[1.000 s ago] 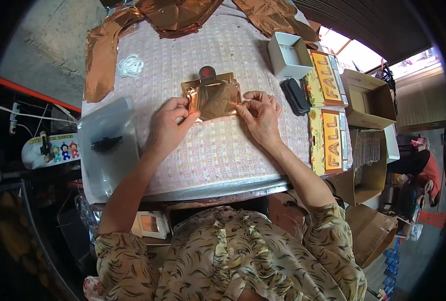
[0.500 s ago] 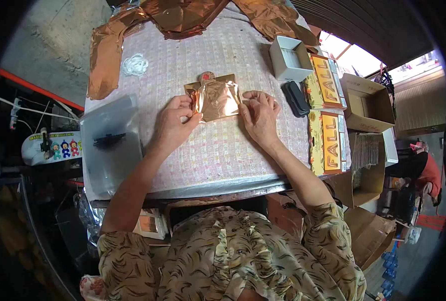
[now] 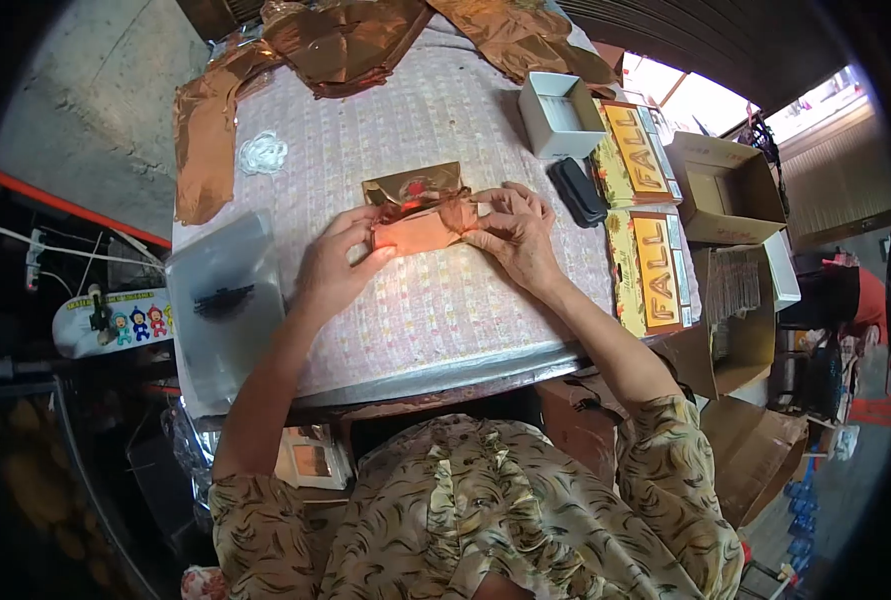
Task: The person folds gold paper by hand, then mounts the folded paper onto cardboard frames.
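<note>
Both hands grip a folded, shiny copper foil sheet [image 3: 420,234], which looks like a flat foil balloon, at the middle of the table. Its near part is bent up between the hands, while a flat flap lies beyond it. A small red spot shows near the fold. My left hand [image 3: 343,262] pinches the left end between thumb and fingers. At the right end, my right hand [image 3: 515,232] closes thumb and fingertips on the foil.
Larger copper foil pieces [image 3: 345,45] lie along the far edge. Left are a coil of white string [image 3: 263,153] and a clear plastic sleeve [image 3: 220,320]. Right are a black case [image 3: 577,193], a white box [image 3: 562,115], FALL packets [image 3: 653,270] and a cardboard box [image 3: 730,190].
The foil lay flatter half a second ago; its near part is now raised and folded between the hands. My right hand has closed in on the right end. The view has shifted slightly.
</note>
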### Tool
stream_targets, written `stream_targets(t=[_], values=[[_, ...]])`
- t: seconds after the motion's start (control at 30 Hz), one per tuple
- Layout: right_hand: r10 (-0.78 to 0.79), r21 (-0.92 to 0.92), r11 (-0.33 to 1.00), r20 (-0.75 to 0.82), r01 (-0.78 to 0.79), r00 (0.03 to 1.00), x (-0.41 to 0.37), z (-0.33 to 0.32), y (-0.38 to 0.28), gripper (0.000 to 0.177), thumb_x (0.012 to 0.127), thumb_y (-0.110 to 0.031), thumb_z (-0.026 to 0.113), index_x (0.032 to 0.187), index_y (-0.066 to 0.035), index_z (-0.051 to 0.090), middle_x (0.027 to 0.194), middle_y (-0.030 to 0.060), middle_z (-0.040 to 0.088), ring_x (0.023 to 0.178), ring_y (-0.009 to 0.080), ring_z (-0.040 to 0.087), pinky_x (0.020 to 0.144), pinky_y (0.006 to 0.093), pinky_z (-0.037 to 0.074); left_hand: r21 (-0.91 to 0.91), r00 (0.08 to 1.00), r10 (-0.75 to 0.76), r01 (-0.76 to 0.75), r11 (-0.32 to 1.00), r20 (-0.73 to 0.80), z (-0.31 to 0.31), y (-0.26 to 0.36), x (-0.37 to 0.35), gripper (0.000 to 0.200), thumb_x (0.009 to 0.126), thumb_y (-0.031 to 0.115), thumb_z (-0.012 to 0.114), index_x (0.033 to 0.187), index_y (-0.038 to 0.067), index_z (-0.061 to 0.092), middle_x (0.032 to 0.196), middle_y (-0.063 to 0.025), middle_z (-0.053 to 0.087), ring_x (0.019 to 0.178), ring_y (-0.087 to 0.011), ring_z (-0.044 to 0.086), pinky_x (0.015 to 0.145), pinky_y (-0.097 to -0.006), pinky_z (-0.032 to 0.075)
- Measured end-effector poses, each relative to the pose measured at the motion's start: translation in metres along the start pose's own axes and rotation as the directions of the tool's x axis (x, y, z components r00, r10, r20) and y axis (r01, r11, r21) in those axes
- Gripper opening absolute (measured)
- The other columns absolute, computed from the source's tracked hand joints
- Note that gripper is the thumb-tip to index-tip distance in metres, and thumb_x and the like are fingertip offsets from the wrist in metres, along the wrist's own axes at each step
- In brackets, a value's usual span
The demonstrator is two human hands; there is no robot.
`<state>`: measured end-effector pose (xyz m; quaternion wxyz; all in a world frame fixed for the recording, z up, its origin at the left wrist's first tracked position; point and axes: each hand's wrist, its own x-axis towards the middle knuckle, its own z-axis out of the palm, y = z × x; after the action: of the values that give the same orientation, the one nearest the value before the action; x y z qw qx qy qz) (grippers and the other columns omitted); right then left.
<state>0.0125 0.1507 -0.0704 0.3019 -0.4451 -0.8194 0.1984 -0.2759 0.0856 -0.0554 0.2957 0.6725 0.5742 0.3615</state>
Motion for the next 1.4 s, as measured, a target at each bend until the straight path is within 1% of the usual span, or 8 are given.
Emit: stream_targets(t=[0.23, 0.4, 0.73, 0.9, 1.0, 1.23, 1.33, 1.4], values=[[0.032, 0.041, 0.999, 0.001, -0.032, 0.999, -0.001, 0.002, 0.004, 0.023, 0.083, -0.035, 0.083, 0.095, -0.015, 0.082, 0.131, -0.0011, 0.064, 0.141, 0.0311, 0.037, 0.116, 0.0493, 0.014, 0.011, 0.993, 0.065, -0.067, 0.998, 0.102, 0.001, -0.010, -0.002, 0.014, 0.087, 0.012, 0.079, 0.094, 0.001, 0.073, 0.142, -0.0143, 0.056, 0.133, -0.0274, 0.055, 0.110, -0.0378, 0.044], [0.058, 0.059, 0.996, 0.034, -0.060, 0.998, -0.001, -0.001, 0.000, 0.023, 0.084, -0.032, 0.083, 0.090, -0.011, 0.079, 0.132, -0.0013, 0.063, 0.142, 0.0319, 0.035, 0.117, 0.0504, 0.013, 0.024, 0.995, 0.030, -0.032, 0.999, 0.091, 0.001, -0.011, -0.002, 0.013, 0.088, 0.012, 0.079, 0.090, 0.001, 0.074, 0.142, -0.0152, 0.055, 0.133, -0.0287, 0.054, 0.111, -0.0383, 0.042], [0.033, 0.026, 0.999, 0.022, -0.034, 0.999, -0.002, 0.001, 0.000, 0.018, 0.088, -0.029, 0.079, 0.091, -0.011, 0.078, 0.132, 0.0018, 0.063, 0.141, 0.0327, 0.037, 0.117, 0.0526, 0.013, -0.046, 0.999, -0.020, 0.022, 0.999, 0.050, 0.005, -0.012, 0.002, 0.017, 0.092, 0.016, 0.077, 0.090, -0.001, 0.075, 0.138, -0.0152, 0.058, 0.129, -0.0269, 0.056, 0.109, -0.0363, 0.043], [0.026, -0.007, 1.000, -0.036, -0.026, 0.999, -0.003, 0.005, -0.003, 0.014, 0.090, -0.021, 0.075, 0.091, -0.007, 0.077, 0.131, 0.0033, 0.063, 0.140, 0.0319, 0.040, 0.117, 0.0509, 0.016, 0.032, 1.000, 0.008, -0.009, 0.999, 0.008, 0.010, -0.017, 0.005, 0.016, 0.091, 0.015, 0.077, 0.087, 0.000, 0.077, 0.134, -0.0151, 0.059, 0.122, -0.0265, 0.060, 0.102, -0.0359, 0.048], [0.019, -0.042, 0.999, -0.064, -0.022, 0.998, -0.003, 0.007, -0.005, 0.016, 0.090, -0.020, 0.074, 0.088, -0.005, 0.075, 0.132, 0.0046, 0.063, 0.139, 0.0317, 0.041, 0.116, 0.0495, 0.018, 0.065, 0.999, -0.043, 0.044, 0.997, -0.026, 0.012, -0.010, 0.007, 0.018, 0.089, 0.017, 0.079, 0.083, 0.000, 0.077, 0.133, -0.0145, 0.060, 0.120, -0.0260, 0.061, 0.100, -0.0349, 0.049], [-0.021, -0.083, 0.997, -0.121, 0.011, 0.992, -0.003, 0.010, -0.011, 0.016, 0.089, -0.018, 0.073, 0.087, -0.002, 0.072, 0.133, 0.0092, 0.061, 0.137, 0.0330, 0.044, 0.114, 0.0498, 0.022, -0.012, 0.990, -0.128, 0.128, 0.992, -0.054, 0.014, -0.013, 0.011, 0.023, 0.087, 0.022, 0.080, 0.080, 0.000, 0.077, 0.132, -0.0124, 0.061, 0.114, -0.0243, 0.061, 0.096, -0.0353, 0.050], [0.014, -0.093, 0.995, -0.100, -0.023, 0.995, -0.005, 0.010, -0.013, 0.016, 0.089, -0.018, 0.072, 0.089, -0.002, 0.071, 0.136, 0.0111, 0.059, 0.137, 0.0334, 0.043, 0.114, 0.0499, 0.022, 0.007, 0.997, -0.055, 0.055, 0.998, -0.053, 0.015, -0.013, 0.009, 0.022, 0.087, 0.022, 0.080, 0.080, 0.001, 0.077, 0.131, -0.0121, 0.061, 0.113, -0.0238, 0.060, 0.095, -0.0359, 0.050], [0.034, -0.172, 0.984, -0.062, -0.044, 0.997, -0.005, 0.010, -0.016, 0.024, 0.089, -0.018, 0.073, 0.105, -0.001, 0.067, 0.141, 0.0158, 0.054, 0.137, 0.0343, 0.043, 0.114, 0.0521, 0.023, 0.052, 0.996, -0.080, 0.083, 0.995, -0.048, 0.014, -0.008, 0.009, 0.022, 0.086, 0.021, 0.081, 0.080, 0.001, 0.078, 0.131, -0.0120, 0.061, 0.114, -0.0243, 0.059, 0.095, -0.0363, 0.050]])
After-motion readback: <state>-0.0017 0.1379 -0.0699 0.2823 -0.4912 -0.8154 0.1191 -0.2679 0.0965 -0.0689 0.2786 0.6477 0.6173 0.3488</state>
